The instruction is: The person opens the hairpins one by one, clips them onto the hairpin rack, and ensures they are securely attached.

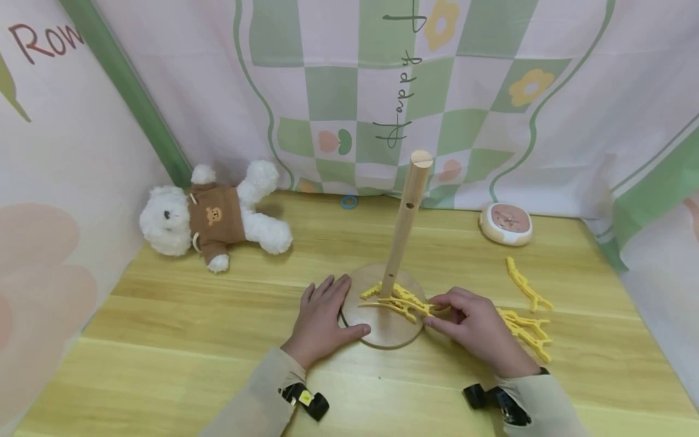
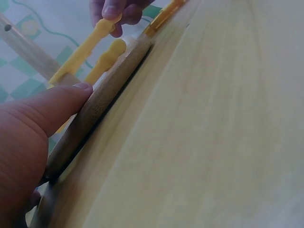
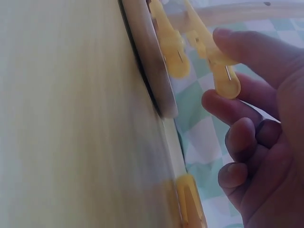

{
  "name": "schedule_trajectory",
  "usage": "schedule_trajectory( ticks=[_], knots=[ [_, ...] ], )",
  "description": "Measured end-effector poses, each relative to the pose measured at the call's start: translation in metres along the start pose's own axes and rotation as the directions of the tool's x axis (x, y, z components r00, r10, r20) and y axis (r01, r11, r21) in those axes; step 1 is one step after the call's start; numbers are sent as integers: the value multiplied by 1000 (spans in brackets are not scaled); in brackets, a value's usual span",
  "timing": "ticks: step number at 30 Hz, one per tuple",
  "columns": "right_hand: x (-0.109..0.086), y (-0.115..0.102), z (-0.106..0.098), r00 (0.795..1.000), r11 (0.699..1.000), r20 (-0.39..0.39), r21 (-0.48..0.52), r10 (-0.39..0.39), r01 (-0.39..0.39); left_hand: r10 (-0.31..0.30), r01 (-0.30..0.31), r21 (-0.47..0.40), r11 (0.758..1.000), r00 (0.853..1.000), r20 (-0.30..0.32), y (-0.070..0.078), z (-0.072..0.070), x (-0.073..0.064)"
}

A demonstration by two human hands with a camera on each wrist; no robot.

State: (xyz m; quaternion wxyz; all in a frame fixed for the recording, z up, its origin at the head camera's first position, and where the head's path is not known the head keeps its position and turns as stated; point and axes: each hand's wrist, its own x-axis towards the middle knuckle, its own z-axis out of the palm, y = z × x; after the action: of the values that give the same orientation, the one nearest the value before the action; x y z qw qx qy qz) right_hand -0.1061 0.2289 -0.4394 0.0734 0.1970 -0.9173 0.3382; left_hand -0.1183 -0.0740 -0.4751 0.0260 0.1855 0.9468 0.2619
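Note:
A round wooden base (image 1: 377, 337) lies on the table with a wooden post (image 1: 403, 237) standing in it; holes show along the post. My left hand (image 1: 323, 323) rests on the base's left edge, its fingers straight and spread and its thumb (image 2: 66, 99) on the rim. Between thumb and fingertips, my right hand (image 1: 474, 326) pinches the end of a yellow branch-shaped plastic piece (image 3: 219, 71) at the base's right side. Another yellow branch piece (image 3: 175, 57) is close beneath it over the base. Where the pieces meet by the post, they overlap, partly hidden.
More yellow branch pieces (image 1: 528, 335) lie right of my right hand, with a single one (image 1: 525, 285) behind them. A white plush toy in a brown shirt (image 1: 224, 213) lies at the back left. A round-cornered white device (image 1: 511, 221) and a blue ring (image 1: 349, 201) are near the curtain.

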Motion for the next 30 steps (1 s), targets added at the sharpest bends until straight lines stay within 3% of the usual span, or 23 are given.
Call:
schedule_trajectory(
  ticks=[7,15,30],
  knots=[
    [1,-3,5,1000,1000,-12,-8,5,-5,12,-12,-5,1000,1000,-13,2,-2,0],
    [1,-2,7,996,999,-74,-1,-50,50,18,-18,3,1000,1000,-19,4,-2,1],
    [5,-8,18,992,996,-92,-17,-83,82,-19,18,-40,999,999,-38,5,-2,-1]
  ],
)
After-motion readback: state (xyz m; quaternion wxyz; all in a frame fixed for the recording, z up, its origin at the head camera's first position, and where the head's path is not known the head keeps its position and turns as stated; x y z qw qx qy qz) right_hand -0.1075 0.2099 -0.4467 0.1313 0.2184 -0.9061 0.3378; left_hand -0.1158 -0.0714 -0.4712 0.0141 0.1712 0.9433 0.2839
